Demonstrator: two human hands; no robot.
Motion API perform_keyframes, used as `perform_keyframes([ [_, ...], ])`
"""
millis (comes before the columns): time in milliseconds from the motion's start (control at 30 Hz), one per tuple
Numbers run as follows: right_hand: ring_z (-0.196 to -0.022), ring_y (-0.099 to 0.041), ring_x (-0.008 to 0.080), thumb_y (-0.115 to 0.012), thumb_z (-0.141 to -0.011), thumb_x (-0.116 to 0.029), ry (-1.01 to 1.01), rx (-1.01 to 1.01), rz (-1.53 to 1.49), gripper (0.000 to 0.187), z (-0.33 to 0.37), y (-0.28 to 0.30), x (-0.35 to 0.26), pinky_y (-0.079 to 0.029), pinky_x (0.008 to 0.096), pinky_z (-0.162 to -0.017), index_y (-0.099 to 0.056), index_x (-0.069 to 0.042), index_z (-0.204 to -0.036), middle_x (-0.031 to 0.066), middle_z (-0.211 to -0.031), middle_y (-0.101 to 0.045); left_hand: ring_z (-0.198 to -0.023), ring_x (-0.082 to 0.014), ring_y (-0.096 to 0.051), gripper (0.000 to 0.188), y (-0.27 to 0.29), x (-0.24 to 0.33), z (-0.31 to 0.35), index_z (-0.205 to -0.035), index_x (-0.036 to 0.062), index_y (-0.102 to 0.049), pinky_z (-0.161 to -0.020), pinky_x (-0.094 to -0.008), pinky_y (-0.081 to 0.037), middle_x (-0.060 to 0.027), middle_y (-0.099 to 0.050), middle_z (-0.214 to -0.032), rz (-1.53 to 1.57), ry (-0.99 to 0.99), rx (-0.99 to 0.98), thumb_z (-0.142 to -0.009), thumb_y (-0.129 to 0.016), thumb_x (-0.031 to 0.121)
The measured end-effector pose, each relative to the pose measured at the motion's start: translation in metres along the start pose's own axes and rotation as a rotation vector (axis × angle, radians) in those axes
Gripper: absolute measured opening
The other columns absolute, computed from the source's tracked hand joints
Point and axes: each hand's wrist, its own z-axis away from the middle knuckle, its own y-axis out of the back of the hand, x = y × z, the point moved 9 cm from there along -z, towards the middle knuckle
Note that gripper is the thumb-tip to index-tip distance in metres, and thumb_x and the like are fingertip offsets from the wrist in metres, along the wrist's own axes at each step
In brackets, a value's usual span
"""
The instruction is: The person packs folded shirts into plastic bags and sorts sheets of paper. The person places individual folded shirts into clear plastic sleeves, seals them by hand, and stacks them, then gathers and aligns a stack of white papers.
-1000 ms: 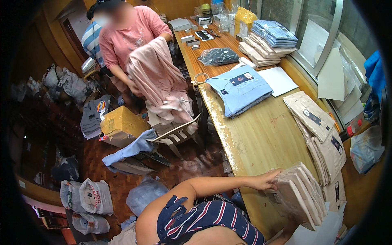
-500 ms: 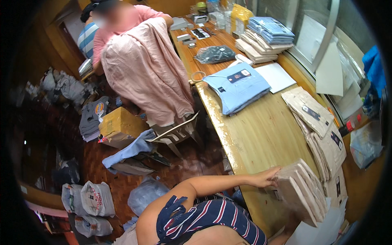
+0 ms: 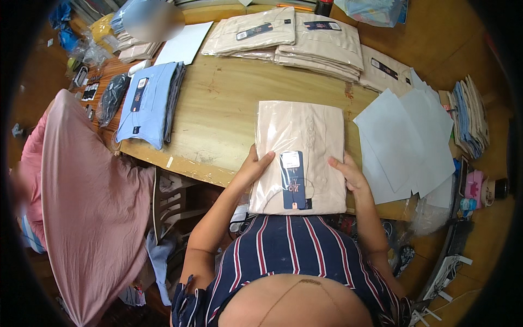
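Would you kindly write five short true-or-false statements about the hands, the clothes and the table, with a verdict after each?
1. The left hand and right hand hold the beige bundle at opposite sides. True.
2. The bundle's tag is yellow. False: it is mostly dark blue.
3. Blue clothes lie on the table. True.
4. Paper sheets lie left of the bundle. False: they lie to its right.
5. Pink cloth hangs on the picture's left side. True.

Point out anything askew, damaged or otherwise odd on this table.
The pale sheets on the right lie fanned at uneven angles, their edges not lined up. Reddish marks blemish the bare tabletop. The bagged beige garment between the left hand and right hand looks neat.
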Motion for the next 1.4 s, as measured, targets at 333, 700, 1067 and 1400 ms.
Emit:
perform_keyframes([
  [333,-0.100,-0.048,0.0243,-0.050,-0.081,-0.025,0.409,0.542,0.904,0.049,-0.004,0.050,-0.120,-0.038,0.0310,-0.081,-0.033,-0.001,-0.121,0.0178,-0.107,-0.049,-0.106,-0.0362,-0.040,0.050,0.036,0.128,-0.008,-0.110,-0.0092,-0.040,-0.091,-0.0374,-0.030,-0.0263,-0.043,-0.111,-0.736,-0.662,0.352,-0.081,-0.045,0.031],
  [700,-0.087,-0.052,0.0353,-0.035,-0.079,-0.028,0.058,0.003,1.372,0.038,-0.152,-0.039,-0.074,-0.038,0.0392,-0.078,-0.058,0.001,-0.087,0.0219,-0.093,-0.055,-0.095,-0.0230,-0.053,0.028,-0.071,0.106,-0.105,-0.094,0.0105,-0.061,-0.084,-0.0431,-0.034,-0.0064,-0.057,-0.101,-1.406,-0.147,-0.002,-0.078,-0.041,0.022],
  [1067,-0.079,-0.055,0.0318,-0.032,-0.080,-0.027,0.005,0.302,1.501,0.039,-0.116,-0.057,-0.088,-0.034,0.0435,-0.076,-0.062,-0.003,-0.072,0.0172,-0.080,-0.059,-0.076,-0.0260,-0.052,0.030,-0.055,0.103,-0.090,-0.071,0.0029,-0.058,-0.074,-0.0370,-0.034,-0.0138,-0.057,-0.078,-1.334,-0.325,0.388,-0.079,-0.037,0.022],
  [1400,-0.069,-0.055,0.0274,-0.037,-0.081,-0.020,0.248,0.277,1.511,0.031,-0.120,-0.064,-0.093,-0.036,0.0376,-0.069,-0.058,-0.004,-0.065,0.0137,-0.069,-0.059,-0.076,-0.0253,-0.049,0.022,-0.050,0.106,-0.094,-0.070,0.0042,-0.051,-0.075,-0.0380,-0.032,-0.0126,-0.052,-0.072,-1.230,-0.284,0.384,-0.077,-0.042,0.024],
])
